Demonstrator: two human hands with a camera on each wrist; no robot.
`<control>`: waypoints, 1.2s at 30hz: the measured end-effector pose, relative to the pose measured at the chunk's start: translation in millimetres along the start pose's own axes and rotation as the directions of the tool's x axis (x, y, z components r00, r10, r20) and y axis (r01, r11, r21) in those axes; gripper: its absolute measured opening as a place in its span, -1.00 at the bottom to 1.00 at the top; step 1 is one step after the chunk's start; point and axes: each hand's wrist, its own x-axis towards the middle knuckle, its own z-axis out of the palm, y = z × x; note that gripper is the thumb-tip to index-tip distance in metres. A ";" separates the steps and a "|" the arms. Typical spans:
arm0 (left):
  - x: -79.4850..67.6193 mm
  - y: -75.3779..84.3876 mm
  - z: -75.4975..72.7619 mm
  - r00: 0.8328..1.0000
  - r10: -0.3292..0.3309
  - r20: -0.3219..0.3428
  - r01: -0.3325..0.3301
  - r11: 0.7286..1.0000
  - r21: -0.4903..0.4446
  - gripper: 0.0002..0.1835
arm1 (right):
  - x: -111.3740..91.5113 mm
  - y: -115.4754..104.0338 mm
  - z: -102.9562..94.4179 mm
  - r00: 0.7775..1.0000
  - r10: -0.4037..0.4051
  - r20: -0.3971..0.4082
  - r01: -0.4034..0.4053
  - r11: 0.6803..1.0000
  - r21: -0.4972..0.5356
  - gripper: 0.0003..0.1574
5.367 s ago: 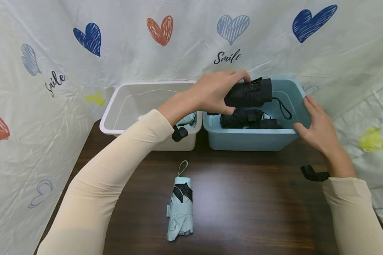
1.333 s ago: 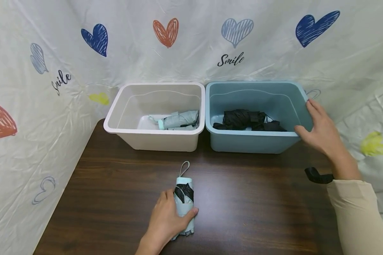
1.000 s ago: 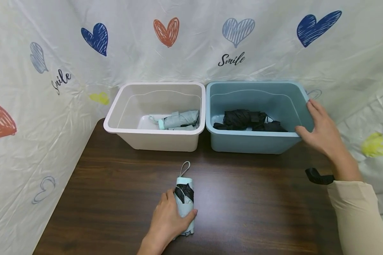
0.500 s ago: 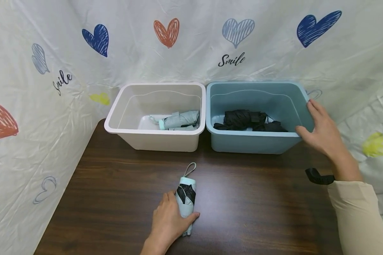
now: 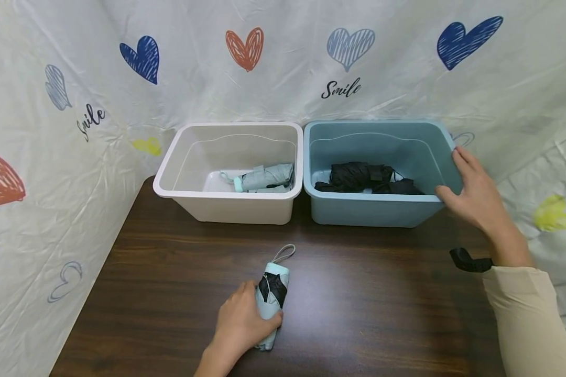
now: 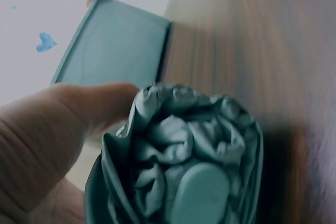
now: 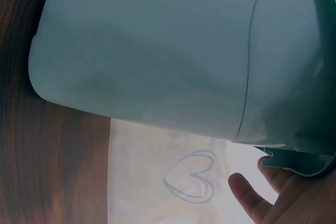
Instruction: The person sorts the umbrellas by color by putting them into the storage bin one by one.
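Note:
My left hand (image 5: 245, 322) grips a pale mint folded umbrella (image 5: 275, 280) low over the dark wooden table (image 5: 358, 293), fingers on its left side and thumb on its right. The umbrella's wrist loop points away from me, leaning slightly right. Close up in the left wrist view, its gathered fabric end (image 6: 178, 140) faces the camera, beside my thumb. At the far right, my right hand (image 5: 478, 196) holds the rim of a blue bin (image 5: 363, 209) at its front right corner. In the right wrist view, fingers (image 7: 247, 195) show at that rim.
Left of the blue bin and right beside it stands a white bin (image 5: 236, 209) with mint folded umbrellas (image 5: 269, 177) inside. Black folded umbrellas (image 5: 356, 177) lie in the blue bin. A white sheet (image 5: 283, 99) with printed hearts hangs behind and at both sides.
Earlier my left hand held a black umbrella over the blue bin; it then came down to the mint umbrella on the table. Since then, the umbrella's loop end has swung right. My right hand stays put.

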 end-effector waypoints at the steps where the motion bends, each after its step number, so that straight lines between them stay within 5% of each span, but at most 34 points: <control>1: 1.0 -2.5 -1.8 1.000 -0.005 0.023 0.005 1.000 -0.026 -0.11 | -0.1 -0.1 0.1 1.000 0.001 0.000 -0.001 1.000 -0.002 0.10; 5: 3.3 -12.7 -9.3 0.994 -0.020 0.107 0.036 0.988 -0.150 -0.15 | -0.2 0.3 -0.1 1.000 0.001 0.000 -0.001 1.000 0.000 0.10; 10: 6.3 -22.4 -25.8 0.992 0.005 0.127 0.029 0.963 -0.267 -0.23 | -1.5 1.7 0.0 1.000 0.004 -0.007 -0.004 1.000 0.008 0.10; 14: 9.7 -28.3 -47.2 0.989 -0.002 0.148 0.048 0.950 -0.310 -0.23 | -1.7 1.9 0.1 1.000 -0.007 -0.008 0.007 1.000 0.022 0.09; 18: 13.2 -33.4 -72.2 0.985 0.060 0.164 0.010 0.917 -0.398 -0.26 | -1.2 2.1 1.0 1.000 -0.016 0.001 0.016 0.999 0.037 0.08; 29: 25.9 -43.0 -141.2 0.963 0.252 0.099 -0.151 0.802 -0.578 -0.41 | 0.9 0.9 0.6 1.000 -0.022 -0.002 0.022 0.999 0.050 0.09; 36: 49.3 -44.3 -190.8 0.973 0.229 0.040 -0.155 0.766 -0.624 -0.47 | -0.1 0.0 1.0 1.000 -0.010 0.003 0.010 0.999 0.039 0.08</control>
